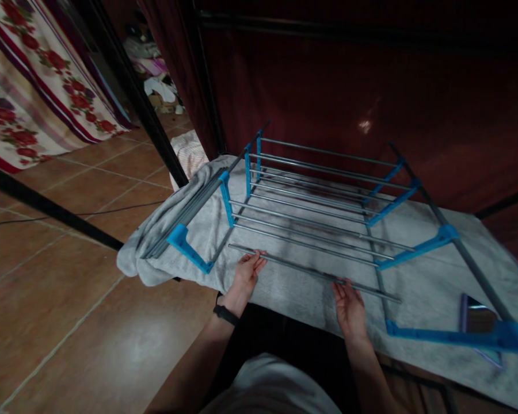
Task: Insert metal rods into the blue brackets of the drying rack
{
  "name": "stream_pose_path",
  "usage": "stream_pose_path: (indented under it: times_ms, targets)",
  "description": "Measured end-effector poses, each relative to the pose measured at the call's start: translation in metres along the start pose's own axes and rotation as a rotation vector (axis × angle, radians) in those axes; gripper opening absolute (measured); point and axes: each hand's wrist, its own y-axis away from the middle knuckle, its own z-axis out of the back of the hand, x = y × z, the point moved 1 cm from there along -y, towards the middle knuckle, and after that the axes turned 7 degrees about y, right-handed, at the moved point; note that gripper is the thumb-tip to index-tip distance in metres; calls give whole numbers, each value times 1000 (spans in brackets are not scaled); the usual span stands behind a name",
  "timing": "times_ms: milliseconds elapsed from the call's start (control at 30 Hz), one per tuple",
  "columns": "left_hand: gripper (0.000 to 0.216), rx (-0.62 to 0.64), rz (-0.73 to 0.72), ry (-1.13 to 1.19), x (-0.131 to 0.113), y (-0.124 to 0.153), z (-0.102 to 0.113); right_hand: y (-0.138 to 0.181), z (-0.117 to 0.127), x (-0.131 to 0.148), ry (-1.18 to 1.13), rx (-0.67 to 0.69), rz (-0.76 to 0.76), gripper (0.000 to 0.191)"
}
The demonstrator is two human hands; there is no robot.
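Observation:
A rack of grey metal rods point(311, 224) and blue plastic brackets point(414, 198) lies on a grey towel point(285, 287) over a table. A loose grey rod point(315, 273) lies across the towel in front of the rack. My left hand point(247, 275) pinches the rod near its left end; a black band sits on that wrist. My right hand point(349, 307) lies with its fingers stretched out and the fingertips touching the rod near its middle.
A bundle of spare rods point(185, 215) rests on the towel's left edge by a blue bracket point(185, 247). A phone point(479, 322) lies at the right. Dark red fabric walls stand behind; black frame bars point(138, 98) and tiled floor point(69, 287) lie left.

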Motion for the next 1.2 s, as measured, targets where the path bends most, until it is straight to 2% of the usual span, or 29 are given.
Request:
stream_pose_path:
  times_ms: [200, 467, 1033, 1200]
  targets:
    - [16, 38, 65, -42, 21, 5, -5, 1, -2, 1, 15, -2, 8, 23]
    - [20, 73, 112, -97, 46, 7, -9, 5, -5, 3, 40, 16, 7, 22]
    - [24, 98, 84, -85, 47, 4, -6, 5, -12, 2, 94, 18, 18, 28]
    - [23, 105, 82, -80, 46, 4, -6, 3, -16, -3, 128, -19, -9, 30]
